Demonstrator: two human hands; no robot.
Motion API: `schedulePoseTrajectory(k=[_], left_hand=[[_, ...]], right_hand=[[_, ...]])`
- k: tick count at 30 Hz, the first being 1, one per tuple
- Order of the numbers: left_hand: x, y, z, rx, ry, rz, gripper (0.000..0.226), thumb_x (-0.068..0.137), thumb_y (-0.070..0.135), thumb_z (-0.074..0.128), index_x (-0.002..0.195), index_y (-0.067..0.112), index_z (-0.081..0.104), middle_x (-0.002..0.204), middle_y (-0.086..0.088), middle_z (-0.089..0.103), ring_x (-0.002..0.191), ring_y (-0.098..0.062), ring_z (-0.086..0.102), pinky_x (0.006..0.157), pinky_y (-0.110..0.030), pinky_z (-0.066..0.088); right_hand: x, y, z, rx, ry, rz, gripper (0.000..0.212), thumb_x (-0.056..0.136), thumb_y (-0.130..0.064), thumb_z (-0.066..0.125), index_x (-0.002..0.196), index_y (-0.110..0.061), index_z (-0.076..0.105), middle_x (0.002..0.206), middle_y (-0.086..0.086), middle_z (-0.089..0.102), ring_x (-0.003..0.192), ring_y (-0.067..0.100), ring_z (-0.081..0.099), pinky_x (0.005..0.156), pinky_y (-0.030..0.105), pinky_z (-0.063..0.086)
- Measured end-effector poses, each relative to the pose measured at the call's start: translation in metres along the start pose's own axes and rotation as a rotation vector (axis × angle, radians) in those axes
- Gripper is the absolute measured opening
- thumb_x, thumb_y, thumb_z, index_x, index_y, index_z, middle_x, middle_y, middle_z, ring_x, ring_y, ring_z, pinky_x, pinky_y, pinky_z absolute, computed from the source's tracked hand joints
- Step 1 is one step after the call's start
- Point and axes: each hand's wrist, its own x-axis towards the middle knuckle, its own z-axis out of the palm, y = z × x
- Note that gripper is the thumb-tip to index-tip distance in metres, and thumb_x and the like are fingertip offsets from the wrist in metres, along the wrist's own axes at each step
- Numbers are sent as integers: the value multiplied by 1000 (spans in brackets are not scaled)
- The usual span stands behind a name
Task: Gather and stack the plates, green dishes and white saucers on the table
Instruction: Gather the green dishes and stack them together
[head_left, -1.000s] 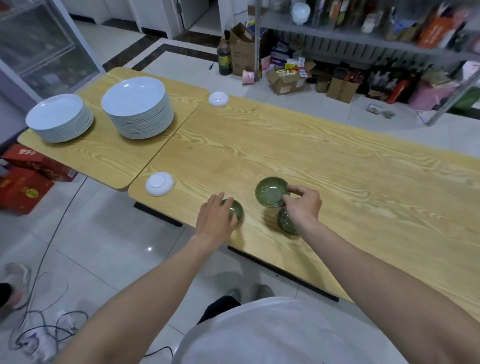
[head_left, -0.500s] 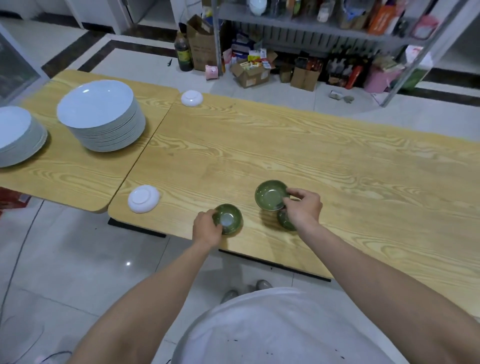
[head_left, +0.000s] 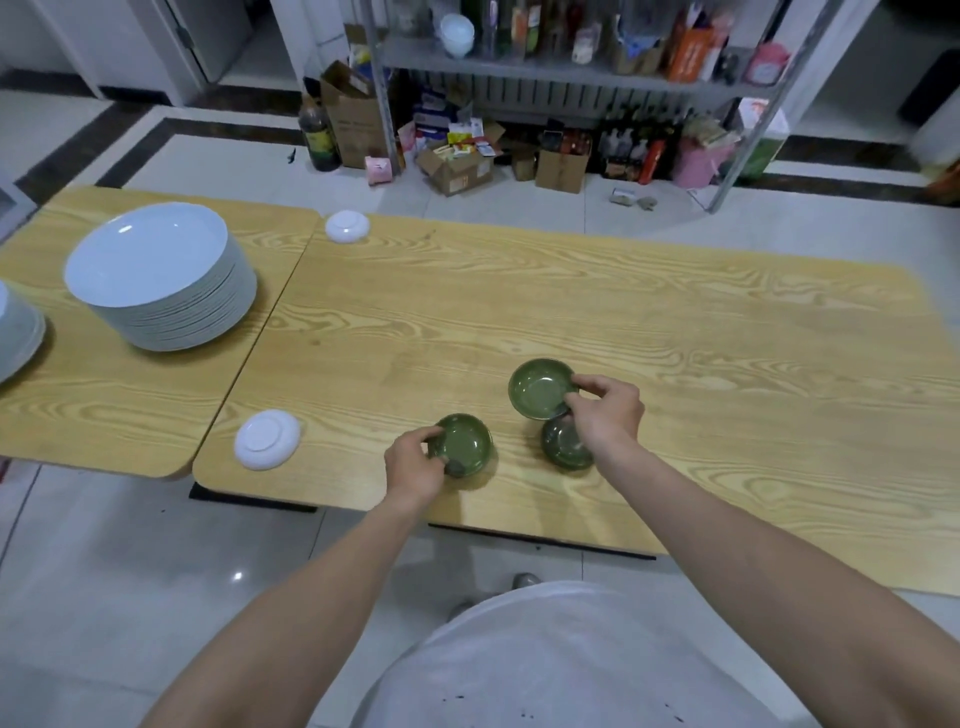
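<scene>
My left hand (head_left: 415, 465) pinches the near rim of a green dish (head_left: 464, 448) that is right way up by the table's front edge. My right hand (head_left: 605, 413) holds a second green dish (head_left: 540, 388) by its right rim, lifted and tilted. Under it a third green dish (head_left: 563, 446) lies upside down on the wooden table (head_left: 675, 364). One white saucer (head_left: 266, 439) lies upside down at the front left corner, another white saucer (head_left: 347, 227) at the far left corner. A tall stack of white plates (head_left: 161, 275) stands on the left table, a second plate stack (head_left: 15, 332) at the frame's left edge.
A narrow seam separates the left table (head_left: 104, 405) from the main one. Behind the tables a metal shelf (head_left: 571, 73) holds bottles and packets, with cardboard boxes (head_left: 457, 166) on the tiled floor below it. A shoe (head_left: 524, 579) shows under the front edge.
My left hand has gone from covering the left green dish to pinching its rim, with the dish now right way up. The right hand keeps its dish lifted. The view shifted right.
</scene>
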Motion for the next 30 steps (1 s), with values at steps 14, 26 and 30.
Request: schedulePoseTrajectory(k=[14,26,30], left_hand=[[-7,84,61,-125,-212,151,42,83,-8,70,119,15,69,126,-4,63,110,-32,65,99,-44,52],[-13,85,99,-103,-259,106,43,84,-8,69,121,16,67,113,1,60,104,-34,67,92,-45,56],[-13,85,104,-89,-245,113,45,85,-7,69,123,16,66,122,-6,63,101,-35,68,91,-45,56]], right_hand=[[16,-7,-47,154,101,21,30,81,8,71,94,-18,74,112,3,66,64,18,73,55,19,57],[31,15,-74,145,94,40,32,80,7,69,91,-23,72,114,2,63,56,12,71,63,25,61],[35,20,-76,131,81,41,32,80,7,69,92,-23,72,111,-1,62,56,6,70,64,29,62]])
